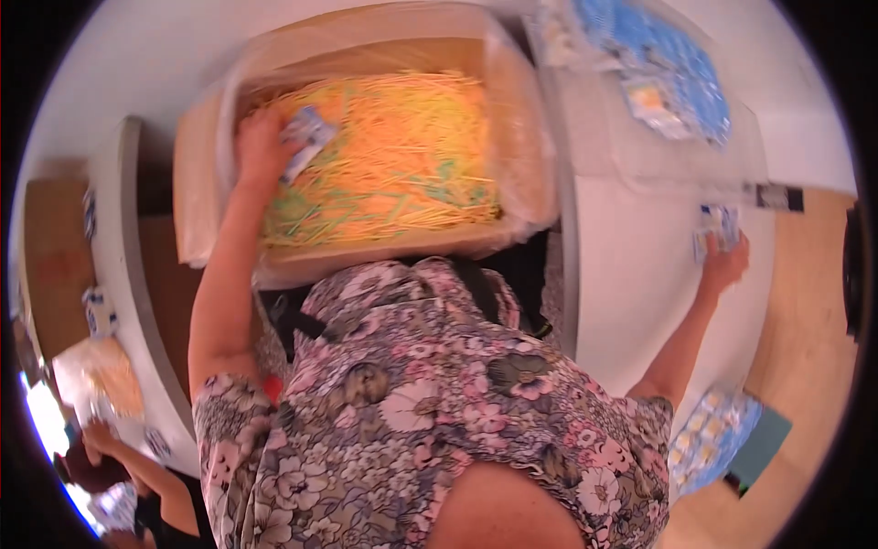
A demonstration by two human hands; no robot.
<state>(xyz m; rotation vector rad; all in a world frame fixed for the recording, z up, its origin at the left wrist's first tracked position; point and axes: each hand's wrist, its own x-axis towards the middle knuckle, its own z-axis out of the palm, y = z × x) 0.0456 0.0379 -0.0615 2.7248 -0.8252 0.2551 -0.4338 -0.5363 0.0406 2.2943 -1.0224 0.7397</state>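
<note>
Far out past my left fingers, at the lower left rim, I see another person's hand (pixel 96 437) near a small heap of yellow sticks on a curved white desk (pixel 137 329); I keep clear of that side.

My left hand (pixel 261 146) sits inside the lined cardboard box (pixel 206 183), fingers closed around a small blue-and-white packet (pixel 306 137), which rests on the heap of yellow, orange and green sticks (pixel 402 156) just right of the fingertips. The box wall stands close behind the hand; the open room runs rightward across the sticks.

My right hand (pixel 724 261) reaches well out over the white desk, fingers gripping a second packet (pixel 716 224). Beyond those fingers lies a clear bag of blue packets (pixel 668 69); below the forearm, another pile of packets (pixel 713 439) overhangs the desk's edge.

I judge the work to be mid-way: the box is full, and many packets remain in both piles. The bare desk between the box and the right fingers gives easy travel.
</note>
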